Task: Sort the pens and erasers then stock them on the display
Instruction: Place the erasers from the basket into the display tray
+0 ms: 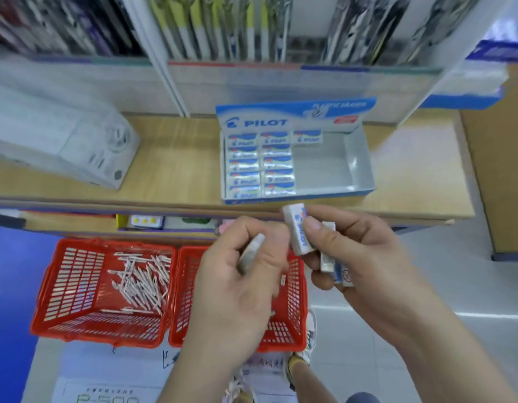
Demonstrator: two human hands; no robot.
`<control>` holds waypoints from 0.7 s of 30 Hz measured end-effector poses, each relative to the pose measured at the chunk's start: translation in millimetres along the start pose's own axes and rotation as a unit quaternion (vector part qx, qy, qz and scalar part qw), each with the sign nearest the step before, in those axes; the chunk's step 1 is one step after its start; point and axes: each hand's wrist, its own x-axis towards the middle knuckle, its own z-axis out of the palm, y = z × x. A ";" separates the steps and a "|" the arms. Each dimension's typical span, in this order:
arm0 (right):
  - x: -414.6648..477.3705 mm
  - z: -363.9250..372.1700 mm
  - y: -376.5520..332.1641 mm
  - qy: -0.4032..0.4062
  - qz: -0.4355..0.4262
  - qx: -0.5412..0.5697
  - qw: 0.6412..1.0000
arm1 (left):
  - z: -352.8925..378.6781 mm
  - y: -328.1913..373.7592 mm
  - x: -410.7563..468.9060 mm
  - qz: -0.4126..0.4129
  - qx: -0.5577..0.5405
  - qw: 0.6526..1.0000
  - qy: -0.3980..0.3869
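Nearest, the left hand curls around a single eraser, fingers closed over it so only its blurred edge shows. Just beside it, the right hand grips a small stack of erasers, with one Pilot eraser pinched upright between thumb and fingertips above the rest. Below the left hand sits a red basket, mostly covered by that hand, its contents hard to make out. Touching it, further out to the left of both hands, a second red basket holds a loose pile of pale pens. Beyond the hands, on the wooden shelf, stands the open Pilot display box: its left side is filled with rows of boxed erasers, while its right side shows bare grey floor. A white carton rests on the shelf far off to the left.
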 end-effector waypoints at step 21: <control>64.4 -31.8 -62.3 0.104 -0.199 -0.549 0.805 | 7.1 15.6 103.8 0.078 0.220 0.972 -0.029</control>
